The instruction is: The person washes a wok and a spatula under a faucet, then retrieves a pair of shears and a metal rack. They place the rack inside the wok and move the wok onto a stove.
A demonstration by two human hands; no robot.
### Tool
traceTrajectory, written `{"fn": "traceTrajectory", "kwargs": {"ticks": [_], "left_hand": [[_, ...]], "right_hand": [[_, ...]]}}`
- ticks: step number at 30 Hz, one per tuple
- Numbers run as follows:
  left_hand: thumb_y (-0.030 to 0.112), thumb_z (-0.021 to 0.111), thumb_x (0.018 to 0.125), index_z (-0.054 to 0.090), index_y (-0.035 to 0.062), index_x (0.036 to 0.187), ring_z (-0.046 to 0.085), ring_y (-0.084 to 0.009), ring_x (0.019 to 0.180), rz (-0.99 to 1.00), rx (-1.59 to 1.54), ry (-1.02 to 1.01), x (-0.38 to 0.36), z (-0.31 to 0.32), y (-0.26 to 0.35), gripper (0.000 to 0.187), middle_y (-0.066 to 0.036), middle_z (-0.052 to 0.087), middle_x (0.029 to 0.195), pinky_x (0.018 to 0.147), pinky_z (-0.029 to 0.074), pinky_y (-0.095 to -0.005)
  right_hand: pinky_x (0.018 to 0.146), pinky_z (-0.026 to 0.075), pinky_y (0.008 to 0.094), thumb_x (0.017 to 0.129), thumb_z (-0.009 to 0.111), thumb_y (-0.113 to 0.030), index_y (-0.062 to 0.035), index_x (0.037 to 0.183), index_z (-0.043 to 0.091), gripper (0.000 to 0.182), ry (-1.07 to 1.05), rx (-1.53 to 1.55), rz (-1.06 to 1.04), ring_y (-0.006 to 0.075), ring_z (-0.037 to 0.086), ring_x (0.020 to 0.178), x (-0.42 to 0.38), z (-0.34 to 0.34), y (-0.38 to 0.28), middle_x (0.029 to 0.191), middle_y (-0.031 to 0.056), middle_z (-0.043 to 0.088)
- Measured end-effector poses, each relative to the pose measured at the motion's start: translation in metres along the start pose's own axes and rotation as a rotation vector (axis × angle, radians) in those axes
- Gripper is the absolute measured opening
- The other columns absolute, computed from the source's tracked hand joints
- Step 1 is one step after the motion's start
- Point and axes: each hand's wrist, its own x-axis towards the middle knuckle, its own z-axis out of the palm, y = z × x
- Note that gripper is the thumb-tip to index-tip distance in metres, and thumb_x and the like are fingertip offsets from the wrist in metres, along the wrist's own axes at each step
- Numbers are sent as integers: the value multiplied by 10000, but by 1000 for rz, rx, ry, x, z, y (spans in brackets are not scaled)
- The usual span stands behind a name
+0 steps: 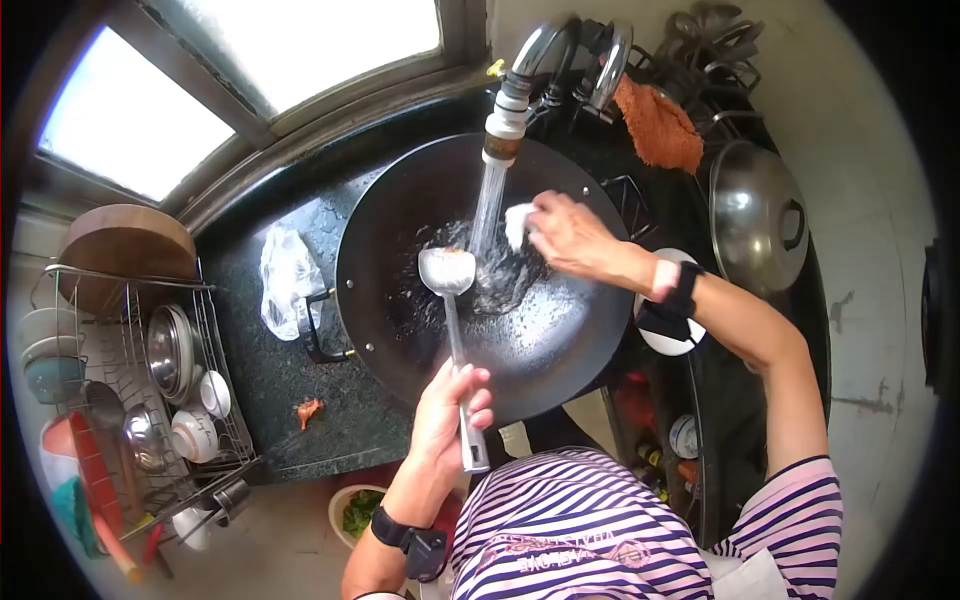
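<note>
My left hand (448, 412) is closed around the handle of a metal wok spatula (447, 272), its blade tilted over the middle of a large dark wok (395, 205). From the tap (504, 125), a stream of water (487, 205) falls right behind the blade and splashes in the wok's bottom. Over the right half of the wok, my right hand (575, 238) pinches a crumpled white wad (518, 226), slightly blurred; whether it is cloth or paper I cannot tell.
A crumpled plastic bag (288, 283) lies left of the wok, near its handle (318, 330). A wire dish rack (215, 345) with bowls stands at far left. To the right are a domed metal lid (757, 215) and an orange cloth (658, 125). Below the counter sits a bowl of greens (362, 512).
</note>
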Motion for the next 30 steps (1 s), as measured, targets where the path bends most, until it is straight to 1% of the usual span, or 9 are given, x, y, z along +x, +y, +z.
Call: {"fn": "traceTrajectory", "kwargs": {"ticks": [5, 8, 11, 15, 19, 22, 27, 29, 30], "left_hand": [[96, 501, 897, 458, 97, 1106, 414, -92, 554, -106, -102, -74, -43, -33, 4, 213, -82, 547, 884, 398, 351, -186], [82, 476, 906, 432, 79, 1129, 399, -82, 556, -116, -174, -97, -56, -39, 1, 227, -91, 545, 900, 382, 335, -170], [72, 467, 910, 424, 65, 1123, 385, -76, 546, -107, -218, -99, -59, -47, 0, 218, -98, 546, 899, 370, 325, -163], [66, 470, 908, 422, 59, 1123, 367, -70, 524, -101, -254, -106, -56, -46, 2, 221, -94, 539, 874, 364, 328, -165], [60, 480, 900, 420, 88, 1176, 397, -78, 547, -116, -275, -134, -54, -49, 1, 284, -59, 525, 871, 390, 323, -174], [69, 483, 906, 418, 89, 1182, 394, -75, 548, -94, -246, -100, -56, -50, -3, 284, -57, 536, 878, 392, 320, -175], [86, 490, 909, 456, 68, 1076, 393, -73, 547, -72, -237, -49, -59, -52, 0, 172, -62, 540, 881, 389, 320, -173], [92, 491, 910, 470, 62, 1028, 393, -73, 547, -61, -220, -44, -58, -51, 6, 123, -65, 541, 883, 387, 320, -172], [97, 495, 909, 494, 37, 1037, 381, -72, 535, -67, -238, -24, -57, -48, 7, 141, -81, 550, 878, 375, 315, -169]], "right_hand": [[727, 451, 455, 756, 505, -72, 0, 868, 591, 158, -320, 277, -140, 392, 555, 857, 35, 87, -16, 974, 234, 520], [751, 465, 420, 701, 593, -78, -22, 822, 602, 134, 59, 198, 138, 342, 577, 915, 42, 118, -49, 842, 200, 587], [738, 468, 418, 695, 600, -76, -29, 830, 599, 143, -32, 320, 73, 346, 591, 868, 47, 136, -64, 771, 196, 597], [712, 447, 400, 765, 535, -89, -41, 904, 568, 150, -48, 447, -123, 352, 575, 849, 22, 111, -100, 878, 167, 595], [920, 399, 421, 661, 521, 76, -36, 1107, 514, 460, -194, 444, -345, 370, 428, 1130, 7, 91, -118, 1177, 181, 462], [940, 348, 482, 642, 589, -36, 58, 1131, 483, 508, -265, -71, -300, 340, 410, 1159, 17, 113, -103, 1158, 172, 478], [802, 414, 480, 679, 546, -46, 32, 1095, 528, 424, -109, -153, -181, 340, 459, 1067, 19, 120, -79, 1118, 163, 495], [711, 413, 450, 644, 547, -52, 3, 955, 566, 317, -472, 5, -241, 351, 520, 917, 13, 118, -87, 958, 195, 543], [655, 424, 436, 607, 547, -36, -18, 961, 551, 354, -127, 285, -353, 350, 534, 868, 1, 123, -93, 926, 190, 535]]}}
